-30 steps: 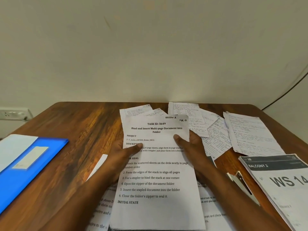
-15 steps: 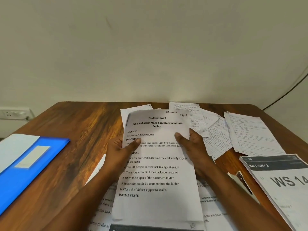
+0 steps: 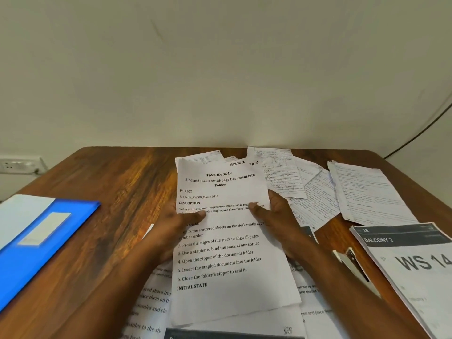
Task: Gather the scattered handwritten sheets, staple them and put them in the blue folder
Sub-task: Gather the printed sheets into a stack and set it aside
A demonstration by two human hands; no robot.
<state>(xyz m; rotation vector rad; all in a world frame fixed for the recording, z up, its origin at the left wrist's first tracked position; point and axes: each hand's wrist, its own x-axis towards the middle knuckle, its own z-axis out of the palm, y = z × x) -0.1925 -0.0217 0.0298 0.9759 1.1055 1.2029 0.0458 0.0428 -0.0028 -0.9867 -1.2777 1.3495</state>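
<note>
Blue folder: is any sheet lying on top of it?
No, the blue folder lies apart at the left, bearing only its own label.

Fingers of both hands, left [image 3: 176, 226] and right [image 3: 278, 216], hidden behind the printed white instruction sheet [image 3: 227, 253]; only the thumbs show on its face. Thumbs cover parts of its text lines. Handwritten white sheets [image 3: 315, 192]: script too small to read; those at the far edge partly hidden behind the printed sheet. Flat blue plastic folder [image 3: 49, 243] cut off by left frame edge, label blurred. Silver metal stapler [image 3: 354, 267] partly hidden by right forearm. Grey-headed "WS 14" printed sheet [image 3: 413, 270] cut off at right edge.
</note>
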